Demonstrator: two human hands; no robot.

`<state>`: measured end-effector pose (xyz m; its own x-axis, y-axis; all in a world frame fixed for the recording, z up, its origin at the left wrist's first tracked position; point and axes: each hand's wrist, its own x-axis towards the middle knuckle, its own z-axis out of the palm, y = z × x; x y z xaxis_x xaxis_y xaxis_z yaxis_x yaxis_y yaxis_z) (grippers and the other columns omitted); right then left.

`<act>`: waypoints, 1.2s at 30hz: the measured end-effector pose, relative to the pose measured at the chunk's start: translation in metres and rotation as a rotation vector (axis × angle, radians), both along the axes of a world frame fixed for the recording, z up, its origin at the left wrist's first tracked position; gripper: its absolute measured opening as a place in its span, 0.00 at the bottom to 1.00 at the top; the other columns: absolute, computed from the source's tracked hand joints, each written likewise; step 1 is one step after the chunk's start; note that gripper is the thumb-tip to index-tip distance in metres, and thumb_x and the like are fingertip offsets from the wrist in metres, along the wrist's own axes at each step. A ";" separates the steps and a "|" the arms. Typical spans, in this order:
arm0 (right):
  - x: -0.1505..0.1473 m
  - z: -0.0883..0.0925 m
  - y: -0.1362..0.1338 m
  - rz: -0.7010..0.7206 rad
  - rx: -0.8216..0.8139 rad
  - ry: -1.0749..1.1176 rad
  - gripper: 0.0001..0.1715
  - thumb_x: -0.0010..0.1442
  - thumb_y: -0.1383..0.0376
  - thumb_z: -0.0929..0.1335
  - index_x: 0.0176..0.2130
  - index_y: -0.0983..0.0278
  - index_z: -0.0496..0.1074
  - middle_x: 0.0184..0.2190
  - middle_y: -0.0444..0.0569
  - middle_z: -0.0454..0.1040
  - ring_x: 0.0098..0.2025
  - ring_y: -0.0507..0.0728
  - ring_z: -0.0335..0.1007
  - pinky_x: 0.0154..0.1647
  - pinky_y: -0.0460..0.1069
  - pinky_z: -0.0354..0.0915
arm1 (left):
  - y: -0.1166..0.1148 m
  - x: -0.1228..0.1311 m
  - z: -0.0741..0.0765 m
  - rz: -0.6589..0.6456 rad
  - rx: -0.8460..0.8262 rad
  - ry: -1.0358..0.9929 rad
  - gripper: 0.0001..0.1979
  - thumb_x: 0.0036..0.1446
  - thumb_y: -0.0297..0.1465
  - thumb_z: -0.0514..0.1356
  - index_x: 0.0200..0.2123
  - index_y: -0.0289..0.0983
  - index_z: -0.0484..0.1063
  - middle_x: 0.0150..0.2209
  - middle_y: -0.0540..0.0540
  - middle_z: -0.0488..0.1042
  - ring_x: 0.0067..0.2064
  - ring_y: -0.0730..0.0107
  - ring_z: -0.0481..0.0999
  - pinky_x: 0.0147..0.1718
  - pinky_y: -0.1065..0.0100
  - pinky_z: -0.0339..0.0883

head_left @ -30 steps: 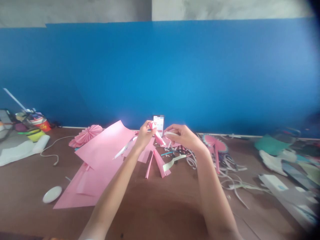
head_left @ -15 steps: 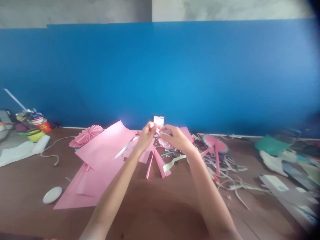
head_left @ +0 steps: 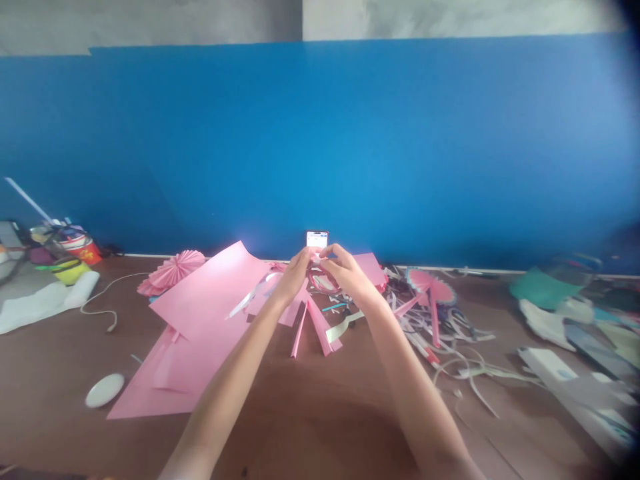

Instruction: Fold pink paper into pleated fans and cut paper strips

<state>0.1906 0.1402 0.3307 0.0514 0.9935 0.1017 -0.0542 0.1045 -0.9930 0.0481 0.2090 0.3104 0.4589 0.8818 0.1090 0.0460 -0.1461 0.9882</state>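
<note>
My left hand (head_left: 295, 272) and my right hand (head_left: 349, 272) meet in front of an upright phone (head_left: 317, 238) with a lit screen. Between my fingertips is a small piece of pink paper (head_left: 315, 254), pinched from both sides and mostly hidden. Just below the hands lies a pink and white ring-like coil (head_left: 324, 283). Nearer to me, a folded pink paper strip (head_left: 320, 323) stands like an open V, with a pale ribbon (head_left: 345, 325) lying across its right leg.
Large pink paper sheets (head_left: 210, 293) cover the table's left, beside a pleated pink rosette (head_left: 177, 269) and a white oval object (head_left: 105, 390). On the right are a rosette with tails (head_left: 433, 290), tangled white strips (head_left: 465, 363) and a white box (head_left: 550, 373). A blue panel (head_left: 320, 147) closes the back.
My right hand has moved slightly left, and the two hands' fingertips are now closer together around the pink paper. The things on the table have stayed put.
</note>
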 end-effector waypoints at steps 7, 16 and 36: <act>0.003 -0.005 0.002 -0.024 0.008 -0.005 0.07 0.58 0.63 0.66 0.39 0.60 0.63 0.16 0.33 0.60 0.17 0.47 0.53 0.18 0.41 0.49 | 0.006 -0.002 -0.006 -0.041 0.089 -0.001 0.19 0.65 0.45 0.55 0.47 0.39 0.76 0.37 0.48 0.76 0.41 0.66 0.74 0.43 0.68 0.68; 0.006 -0.007 0.004 0.001 -0.001 -0.003 0.08 0.58 0.63 0.65 0.38 0.60 0.62 0.16 0.33 0.59 0.18 0.48 0.54 0.17 0.41 0.51 | 0.009 -0.002 -0.008 -0.027 0.189 0.090 0.19 0.65 0.46 0.55 0.45 0.39 0.77 0.33 0.49 0.73 0.36 0.69 0.71 0.35 0.71 0.66; 0.013 -0.007 0.004 0.181 0.022 0.011 0.07 0.61 0.62 0.66 0.38 0.61 0.63 0.22 0.37 0.70 0.17 0.45 0.56 0.16 0.40 0.49 | 0.011 -0.019 0.000 0.642 0.966 0.121 0.12 0.72 0.34 0.46 0.44 0.38 0.68 0.37 0.42 0.77 0.38 0.66 0.79 0.40 0.65 0.70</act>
